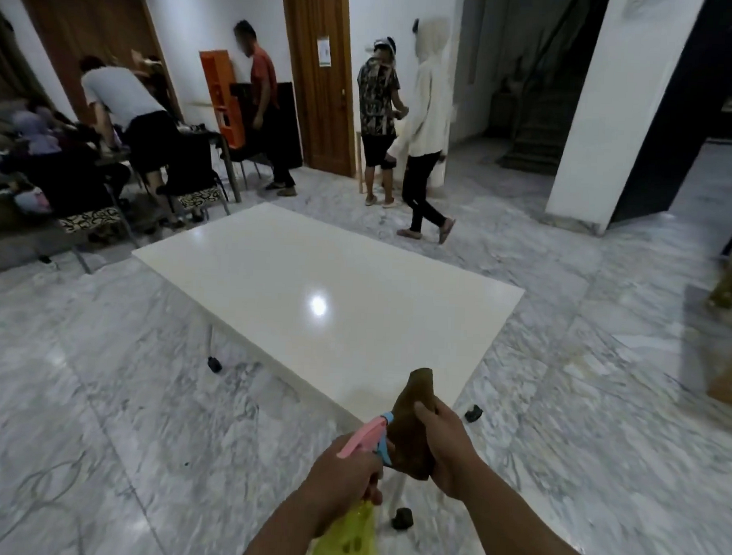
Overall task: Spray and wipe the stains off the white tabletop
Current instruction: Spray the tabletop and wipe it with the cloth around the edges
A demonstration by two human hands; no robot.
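A long white tabletop [313, 283] on wheeled legs stretches away from me, glossy, with a lamp's reflection near its middle; no stains are plain to see from here. My left hand [343, 469] grips a spray bottle [357, 533] with a yellow body and a pink and blue trigger head, held just short of the table's near corner. My right hand [445, 444] is closed around a bunched brown cloth [410, 422], raised beside the sprayer over the table's near edge.
Grey marble floor surrounds the table. Black castors [214, 364] [473, 413] [402, 518] sit under its legs. Several people stand beyond the far end, two near a wooden door [322, 78]. Chairs and a cluttered table [90, 206] fill the left. A white pillar [606, 120] stands at right.
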